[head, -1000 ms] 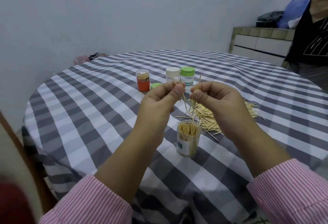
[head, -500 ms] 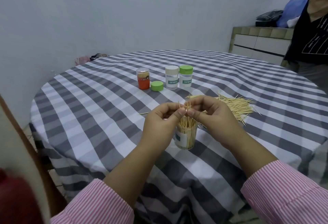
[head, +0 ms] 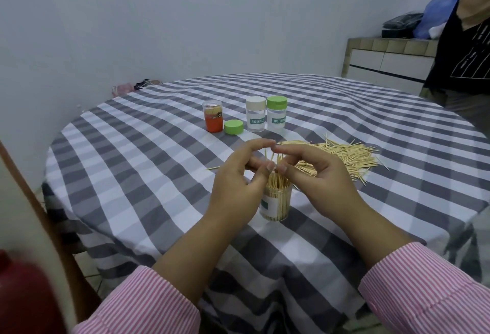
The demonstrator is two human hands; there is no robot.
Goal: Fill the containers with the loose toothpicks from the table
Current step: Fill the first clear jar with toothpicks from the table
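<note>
The open jar [head: 275, 202] is standing at the counter's [head: 132, 164] 6 o'clock edge, its near rim partly hiding behind both hands. Its label is cut off by the left hand [head: 238, 182]; only a green corner is showing. The jar is clear and upright, and is holding packed toothpicks [head: 275, 184] standing on end, tips pointing up. A few are sticking higher between the fingertips.

The left hand is curling over the jar mouth, thumb and forefinger closing toward the tall picks; whether its grip is actually pinching one cannot be told. The right hand [head: 318, 177] is mirroring it just beside, fingers bent, grip equally unclear.

The loose pile [head: 342, 157] is lying flat at 3 o'clock of the jar, long axes running mostly left to right. One stray pick [head: 213, 167] is lying at 9 o'clock of the hands.

At 12 o'clock are standing an orange jar [head: 213, 119], a green lid [head: 233, 127] lying loose beside it, a white-capped jar [head: 255, 114] and a green-capped jar [head: 276, 112], touching.
</note>
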